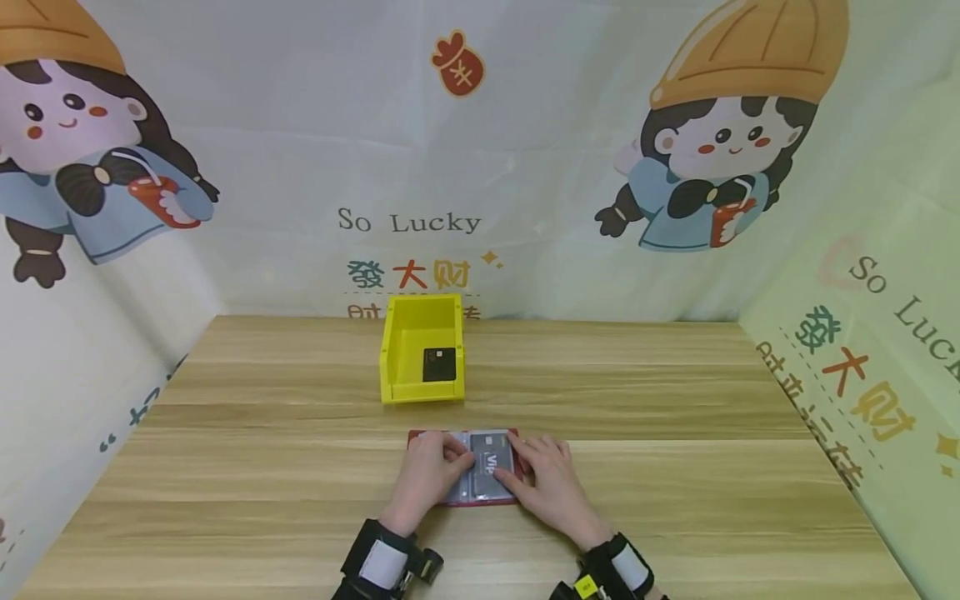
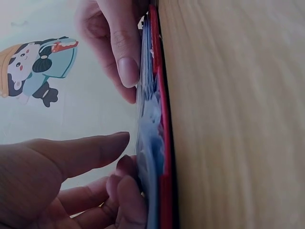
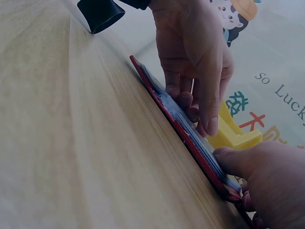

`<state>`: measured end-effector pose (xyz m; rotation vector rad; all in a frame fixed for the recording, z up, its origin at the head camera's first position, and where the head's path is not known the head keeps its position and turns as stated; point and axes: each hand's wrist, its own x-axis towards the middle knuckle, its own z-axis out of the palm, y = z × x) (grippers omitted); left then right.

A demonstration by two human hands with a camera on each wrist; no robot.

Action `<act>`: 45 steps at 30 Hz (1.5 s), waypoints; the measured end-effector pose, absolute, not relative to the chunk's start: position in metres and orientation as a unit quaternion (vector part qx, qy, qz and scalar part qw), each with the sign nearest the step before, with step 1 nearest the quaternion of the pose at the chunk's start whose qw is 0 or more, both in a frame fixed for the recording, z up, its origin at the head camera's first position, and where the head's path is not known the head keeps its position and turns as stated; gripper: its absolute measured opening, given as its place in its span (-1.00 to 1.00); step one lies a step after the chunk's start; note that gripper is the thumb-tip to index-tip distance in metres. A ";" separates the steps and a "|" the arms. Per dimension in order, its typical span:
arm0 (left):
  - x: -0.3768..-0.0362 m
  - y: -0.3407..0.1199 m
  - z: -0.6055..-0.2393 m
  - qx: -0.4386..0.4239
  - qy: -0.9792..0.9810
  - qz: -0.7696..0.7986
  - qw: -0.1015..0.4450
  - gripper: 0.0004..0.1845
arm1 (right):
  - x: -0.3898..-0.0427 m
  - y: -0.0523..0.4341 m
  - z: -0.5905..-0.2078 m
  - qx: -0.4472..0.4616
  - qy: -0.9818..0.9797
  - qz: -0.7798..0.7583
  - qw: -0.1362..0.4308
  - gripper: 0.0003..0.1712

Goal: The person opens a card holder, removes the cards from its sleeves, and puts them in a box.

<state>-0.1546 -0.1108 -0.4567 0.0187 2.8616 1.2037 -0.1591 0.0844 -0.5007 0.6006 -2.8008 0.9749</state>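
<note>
A red card holder (image 1: 420, 437) with clear plastic sleeves lies open and flat on the wooden table (image 1: 675, 467), near the front edge. A grey card marked VIP (image 1: 489, 461) shows in its sleeves. My left hand (image 1: 429, 477) rests on the holder's left half. In the right wrist view its fingertips (image 3: 205, 125) press on the sleeves (image 3: 190, 128). My right hand (image 1: 547, 482) lies flat on the right half, thumb (image 3: 240, 162) on the sleeves beside the card. In the left wrist view the holder (image 2: 164, 143) is seen edge-on, with a right-hand finger (image 2: 125, 57) touching it.
A yellow open-fronted bin (image 1: 422, 310) stands behind the holder at mid-table, with a black card (image 1: 438, 364) on its floor. Printed cloth walls close in the table at the back and on both sides. Bare wood lies to the left and right of the hands.
</note>
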 end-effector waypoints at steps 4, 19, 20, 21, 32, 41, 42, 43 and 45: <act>-0.154 -0.112 -0.457 0.004 0.916 0.400 0.028 -0.85 | -0.159 0.084 -0.500 0.199 -0.924 0.322 0.058 -0.35; -0.155 -0.114 -0.454 0.000 0.907 0.414 0.073 -0.84 | -0.159 0.083 -0.501 0.197 -0.922 0.329 0.052 -0.33; -0.155 -0.114 -0.455 0.000 0.907 0.414 0.075 -0.84 | -0.159 0.083 -0.501 0.196 -0.922 0.328 0.052 -0.33; -0.155 -0.114 -0.455 -0.001 0.906 0.415 0.077 -0.83 | -0.159 0.083 -0.501 0.195 -0.923 0.328 0.052 -0.33; -0.154 -0.115 -0.454 0.009 0.902 0.423 0.082 -0.82 | -0.158 0.083 -0.500 0.187 -0.925 0.325 0.057 -0.31; -0.154 -0.115 -0.454 0.030 0.901 0.429 0.057 -0.84 | -0.156 0.083 -0.498 0.179 -0.922 0.335 0.070 -0.31; -0.154 -0.115 -0.454 0.031 0.901 0.428 0.057 -0.83 | -0.156 0.082 -0.498 0.179 -0.923 0.335 0.069 -0.30; -0.154 -0.115 -0.453 0.032 0.902 0.427 0.058 -0.82 | -0.157 0.082 -0.498 0.179 -0.923 0.334 0.069 -0.30; -0.154 -0.115 -0.450 0.029 0.903 0.424 0.067 -0.80 | -0.157 0.082 -0.499 0.178 -0.924 0.332 0.069 -0.30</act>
